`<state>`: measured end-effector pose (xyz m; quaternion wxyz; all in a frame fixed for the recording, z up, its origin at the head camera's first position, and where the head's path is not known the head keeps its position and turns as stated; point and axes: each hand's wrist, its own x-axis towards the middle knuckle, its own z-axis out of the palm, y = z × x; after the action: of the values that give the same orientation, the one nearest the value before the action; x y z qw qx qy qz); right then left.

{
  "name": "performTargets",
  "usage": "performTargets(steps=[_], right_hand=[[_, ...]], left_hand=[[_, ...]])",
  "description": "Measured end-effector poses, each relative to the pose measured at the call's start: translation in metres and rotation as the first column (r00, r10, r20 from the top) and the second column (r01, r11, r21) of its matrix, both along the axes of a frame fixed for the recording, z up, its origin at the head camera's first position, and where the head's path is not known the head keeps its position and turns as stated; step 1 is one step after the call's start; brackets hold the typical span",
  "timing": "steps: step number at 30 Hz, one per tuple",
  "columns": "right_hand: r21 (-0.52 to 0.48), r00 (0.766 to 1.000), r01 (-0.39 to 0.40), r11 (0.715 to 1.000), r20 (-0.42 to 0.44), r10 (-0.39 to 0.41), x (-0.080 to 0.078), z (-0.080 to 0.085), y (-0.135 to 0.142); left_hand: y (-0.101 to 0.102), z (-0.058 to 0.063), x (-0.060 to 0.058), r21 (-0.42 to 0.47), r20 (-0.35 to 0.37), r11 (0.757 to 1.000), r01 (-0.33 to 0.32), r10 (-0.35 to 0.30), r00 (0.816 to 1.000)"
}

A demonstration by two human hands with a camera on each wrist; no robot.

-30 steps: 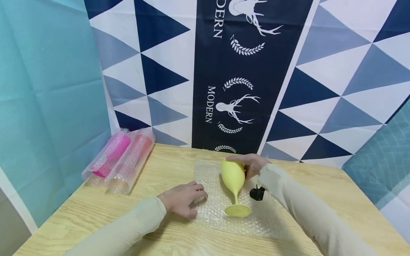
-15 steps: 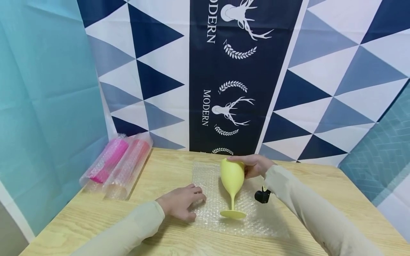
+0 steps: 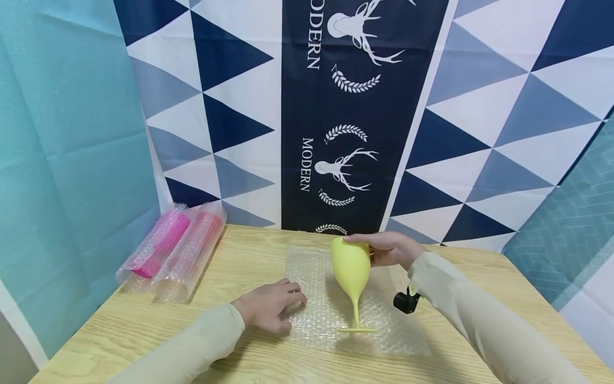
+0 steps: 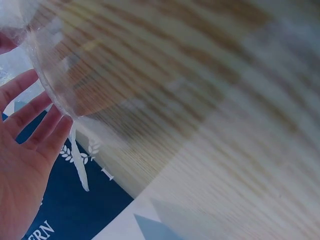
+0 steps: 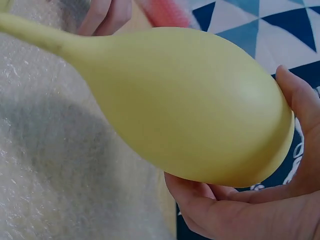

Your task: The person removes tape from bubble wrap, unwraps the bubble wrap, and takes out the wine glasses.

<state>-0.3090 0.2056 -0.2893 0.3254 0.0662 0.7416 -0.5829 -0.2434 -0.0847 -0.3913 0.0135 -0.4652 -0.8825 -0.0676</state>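
A yellow plastic wine glass (image 3: pixel 351 265) stands nearly upright over a flat sheet of bubble wrap (image 3: pixel 314 328), its foot close above the sheet. My right hand (image 3: pixel 389 248) holds it by the bowl near the rim. In the right wrist view, the thumb lies at the mouth of the wine glass (image 5: pixel 195 105) and the fingers curl round the bowl's far side. At the sheet's left edge rests my left hand (image 3: pixel 272 306), fingers spread and slightly bent. The left wrist view has that hand's fingertips (image 4: pixel 62 125) at the clear plastic edge.
Two bubble-wrapped rolls lie at the table's back left, one pink (image 3: pixel 165 240) and one red (image 3: pixel 199 242). A small black device (image 3: pixel 406 302) hangs at my right wrist. Patterned cloth (image 3: pixel 336 106) rises behind the wooden table (image 3: pixel 230 256).
My right hand has shifted slightly right and tipped the wine glass more upright, so its foot now shows edge-on. My left hand stays by the sheet's edge. The head view has moved a little.
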Motion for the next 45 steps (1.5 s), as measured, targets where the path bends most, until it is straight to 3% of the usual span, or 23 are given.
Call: performTargets(steps=[5,9,15,20,24,26,31,33,35,38,42,45], right_hand=[[0.001,0.989,-0.108,0.994,-0.101,0.107,0.010,0.011,0.005],[0.053,0.963,-0.145,0.988,-0.221,0.153,0.018,0.019,0.005],[0.307,0.877,-0.073,0.949,-0.433,0.207,0.038,0.027,0.001],[0.401,0.796,-0.002,0.916,-0.554,0.244,0.047,0.027,-0.001],[0.414,0.723,0.039,0.909,-0.640,0.260,0.051,0.024,0.001],[0.418,0.666,0.063,0.906,-0.694,0.274,0.052,0.022,0.001],[0.437,0.496,0.142,0.888,-0.808,0.318,0.054,0.017,0.000],[0.434,0.448,0.165,0.886,-0.833,0.325,0.054,0.016,0.000],[0.431,0.416,0.177,0.885,-0.848,0.329,0.053,0.015,0.002],[0.413,0.406,0.181,0.892,-0.858,0.315,0.050,0.015,0.005],[0.391,0.416,0.180,0.903,-0.862,0.291,0.045,0.014,0.013],[0.385,0.407,0.185,0.904,-0.867,0.286,0.041,0.013,0.022]], left_hand=[[0.000,0.001,0.000,-0.005,0.008,1.000,-0.003,0.003,1.000],[0.000,0.001,0.001,-0.005,0.010,1.000,-0.003,0.003,1.000],[-0.001,-0.001,0.002,-0.003,0.017,1.000,0.003,-0.003,1.000],[0.000,-0.002,0.002,-0.003,0.026,1.000,-0.001,0.001,1.000],[0.000,-0.002,0.001,-0.002,0.026,1.000,0.000,0.000,1.000],[0.000,-0.003,0.001,-0.002,0.027,1.000,-0.002,0.002,1.000],[0.000,-0.003,0.000,-0.005,0.033,1.000,-0.010,0.010,0.999],[0.000,-0.003,0.000,-0.004,0.036,1.000,-0.011,0.011,0.999],[0.000,-0.002,0.000,-0.005,0.040,1.000,-0.011,0.011,0.999],[0.000,-0.002,0.000,-0.006,0.044,1.000,-0.011,0.012,0.999],[0.000,-0.002,-0.001,-0.007,0.039,1.000,-0.015,0.015,0.999],[0.000,-0.003,-0.001,-0.006,0.031,1.000,-0.015,0.015,0.999]])
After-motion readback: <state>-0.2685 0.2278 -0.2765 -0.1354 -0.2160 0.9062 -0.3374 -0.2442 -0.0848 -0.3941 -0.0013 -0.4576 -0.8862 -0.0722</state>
